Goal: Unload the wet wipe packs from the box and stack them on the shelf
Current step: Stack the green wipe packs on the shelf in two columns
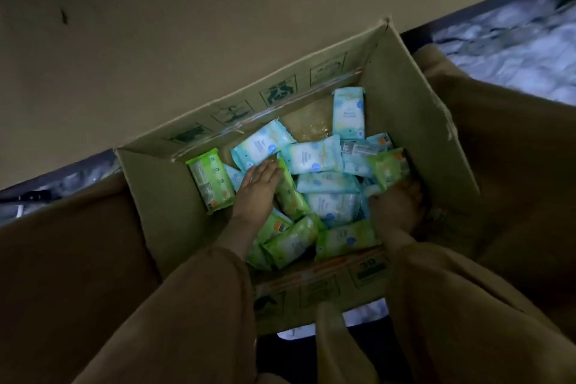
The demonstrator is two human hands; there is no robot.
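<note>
Many blue and green wet wipe packs [314,156] remain loose in the cardboard box [402,97]. The left hand [257,188] lies flat, fingers released; the right hand [394,201] clasps a green pack [388,167]. No shelf shows.

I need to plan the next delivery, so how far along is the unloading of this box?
Done: the box has bare floor showing at the far end, so some packs may be out already; no shelf stack is clearly in view. In hand: the left hand lies flat on the packs, the right hand reaches among them; its grip is unclear. Left: many blue packs and green packs.
</note>
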